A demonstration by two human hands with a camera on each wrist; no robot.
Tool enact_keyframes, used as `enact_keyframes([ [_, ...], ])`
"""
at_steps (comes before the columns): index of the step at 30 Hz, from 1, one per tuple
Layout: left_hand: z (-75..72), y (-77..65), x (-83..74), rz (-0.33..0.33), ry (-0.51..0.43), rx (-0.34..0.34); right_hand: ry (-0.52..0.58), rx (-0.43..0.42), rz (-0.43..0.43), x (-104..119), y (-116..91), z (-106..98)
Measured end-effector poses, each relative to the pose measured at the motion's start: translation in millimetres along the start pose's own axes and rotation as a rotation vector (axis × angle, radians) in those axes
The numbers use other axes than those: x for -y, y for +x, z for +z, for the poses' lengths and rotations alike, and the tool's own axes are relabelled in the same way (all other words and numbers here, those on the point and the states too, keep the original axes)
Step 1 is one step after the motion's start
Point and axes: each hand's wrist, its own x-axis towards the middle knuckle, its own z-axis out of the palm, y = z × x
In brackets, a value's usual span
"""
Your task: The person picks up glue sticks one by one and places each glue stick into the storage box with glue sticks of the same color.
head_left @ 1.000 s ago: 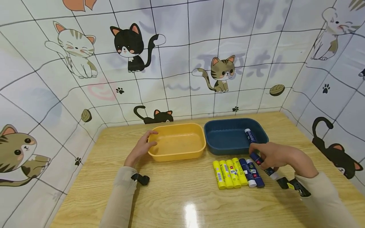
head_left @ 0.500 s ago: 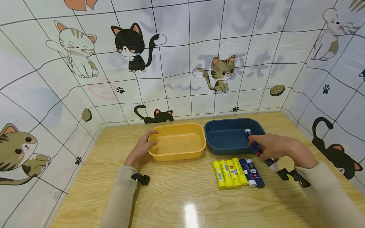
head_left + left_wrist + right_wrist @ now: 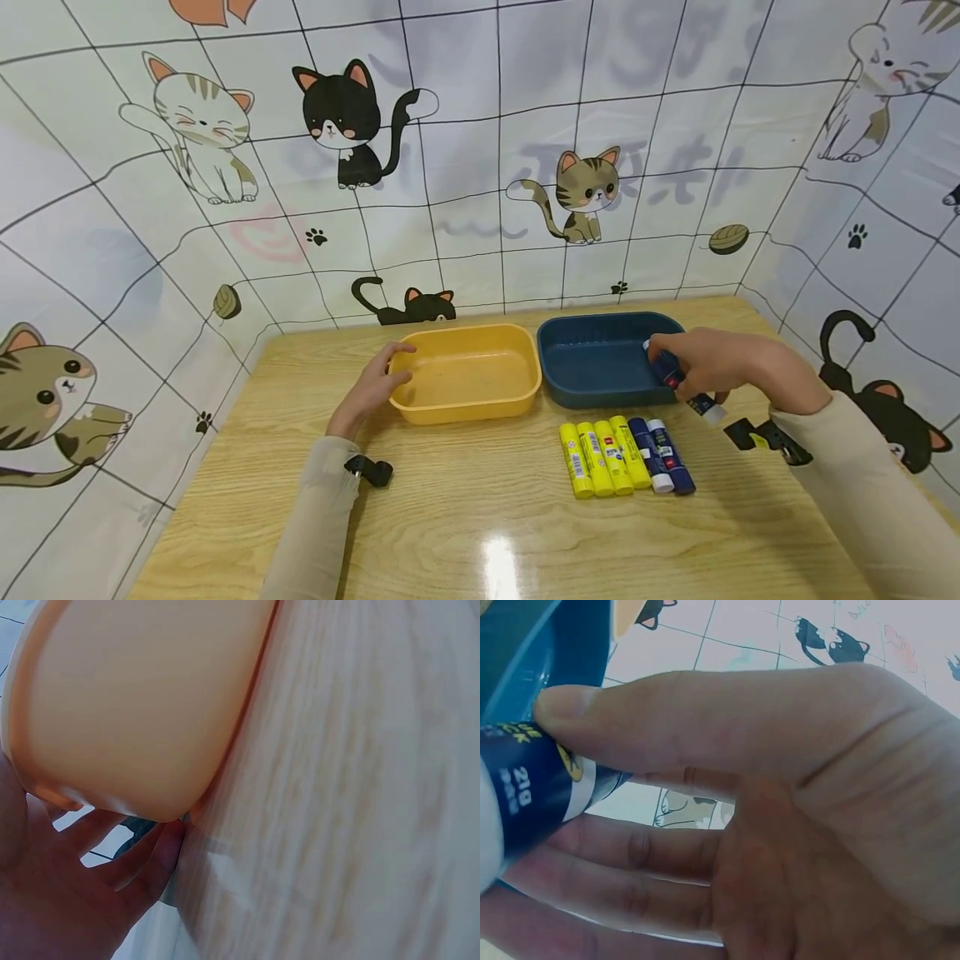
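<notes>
At the left end of the yellow plastic basin [image 3: 465, 412], my left hand [image 3: 371, 390] grips the wall, also seen close up in the left wrist view. My right hand [image 3: 716, 362] pinches a dark blue glue stick [image 3: 703, 406] between thumb and fingers over the right front rim of the dark blue basin [image 3: 592, 398]. In the right wrist view, the held glue stick [image 3: 529, 784] shows a "21g" label and white ends. Another glue stick inside the blue basin is mostly hidden behind my right hand.
On the wooden table [image 3: 450, 500], several yellow glue sticks [image 3: 603, 458] lie in a row with two dark blue ones [image 3: 660, 456] at their right. The basins stand side by side near the cat-print back wall [image 3: 465, 208].
My right hand has moved up and slightly left with the glue stick, from beside the blue basin's front corner to over its rim. My left hand stays on the yellow basin.
</notes>
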Motion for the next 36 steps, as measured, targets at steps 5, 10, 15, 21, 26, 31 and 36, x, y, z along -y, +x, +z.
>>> enact_keyframes([
  [5,-0.6,-0.4,-0.8,-0.001,0.006,0.003,-0.011,-0.021,-0.015,1,4,-9],
  [10,-0.4,-0.6,-2.5,-0.004,0.004,0.007,-0.027,-0.045,-0.034,-2,8,-19],
  [15,-1.1,-1.0,-3.2,-0.008,0.000,0.010,-0.028,-0.053,-0.044,-3,15,-30],
  [21,-1.6,-0.6,-2.2,-0.011,-0.004,0.010,-0.002,-0.039,-0.026,-7,31,-44],
  [26,-1.0,-0.8,-2.3,-0.021,-0.007,0.012,0.036,-0.002,0.002,-10,45,-51],
  [31,-1.1,-0.4,-1.6,-0.016,-0.012,0.005,0.080,0.015,-0.005,-14,56,-57],
  [36,-1.7,1.2,-1.5,-0.006,0.006,0.006,0.106,0.031,-0.003,-19,66,-61],
])
